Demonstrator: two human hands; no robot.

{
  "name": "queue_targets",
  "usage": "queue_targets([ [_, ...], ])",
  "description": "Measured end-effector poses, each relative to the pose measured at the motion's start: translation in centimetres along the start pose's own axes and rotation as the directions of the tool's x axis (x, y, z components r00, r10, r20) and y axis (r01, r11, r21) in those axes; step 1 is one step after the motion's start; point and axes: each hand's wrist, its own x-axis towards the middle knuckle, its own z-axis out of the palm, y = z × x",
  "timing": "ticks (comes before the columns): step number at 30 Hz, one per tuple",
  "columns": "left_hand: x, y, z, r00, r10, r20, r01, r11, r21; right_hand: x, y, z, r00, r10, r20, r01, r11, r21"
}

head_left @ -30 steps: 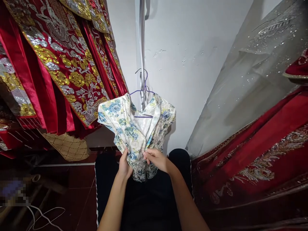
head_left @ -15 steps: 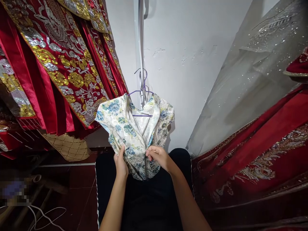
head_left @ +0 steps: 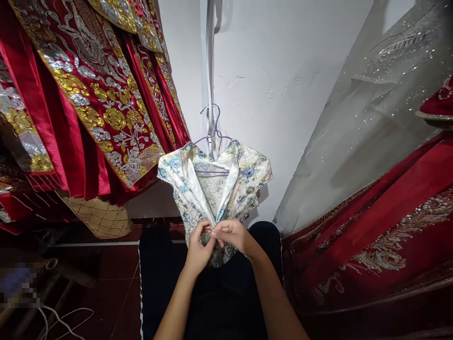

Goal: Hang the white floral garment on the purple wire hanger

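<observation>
A short-sleeved floral blouse [head_left: 251, 170], white with blue and yellow flowers, hangs on a purple hanger [head_left: 216, 134] in front of me, its lower part over my lap. The neckline gapes in a V above both hands. My left hand [head_left: 201, 243] pinches the front edge of the blouse with thumb and forefinger. Right beside it, fingertips nearly touching, my right hand [head_left: 233, 236] is closed on the other front edge. Whatever fastening lies between the fingertips is hidden.
Red garments with gold and silver embroidery [head_left: 116, 113] hang at left. On the right are a sheer, sparkling white garment [head_left: 354, 123] and a red beaded one [head_left: 389, 222]. A white pole [head_left: 207, 56] runs down the wall. White cables [head_left: 58, 321] lie at lower left.
My left hand has moved right from the blouse's side to the front opening, meeting my right hand. The blouse has shifted slightly right, and its neckline spreads wider.
</observation>
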Motion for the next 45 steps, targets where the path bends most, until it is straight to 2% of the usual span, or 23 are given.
queue_targets([
  [4,0.2,0.1,0.3,0.998,0.022,-0.053,-0.023,1.000,-0.007,-0.1,-0.7,-0.1,1.000,0.007,0.031,-0.008,0.999,0.031],
  [8,0.3,0.3,0.4,0.994,-0.005,-0.106,-0.002,0.998,-0.061,0.2,-0.7,-0.1,0.999,0.010,-0.046,-0.007,0.998,0.068],
  [12,0.2,0.1,0.5,0.996,-0.023,-0.081,0.015,0.996,-0.092,0.3,-0.5,-0.1,0.991,0.044,-0.126,-0.032,0.995,0.095],
  [24,0.2,0.2,0.4,0.999,-0.036,-0.033,0.033,0.996,-0.082,0.0,-1.0,0.3,0.962,0.160,-0.222,-0.120,0.975,0.185],
  [30,0.1,0.2,0.6,0.999,-0.035,0.007,0.035,0.998,-0.044,-0.1,-1.6,-0.1,0.944,0.162,-0.287,-0.088,0.963,0.255],
  [36,0.0,0.1,0.9,0.996,-0.080,0.033,0.082,0.995,-0.060,-0.3,-2.1,-0.3,0.924,0.151,-0.352,-0.065,0.967,0.245],
  [45,0.1,0.1,1.1,0.994,-0.093,0.065,0.097,0.993,-0.064,-0.3,-3.0,0.4,0.896,0.126,-0.427,-0.017,0.968,0.252],
])
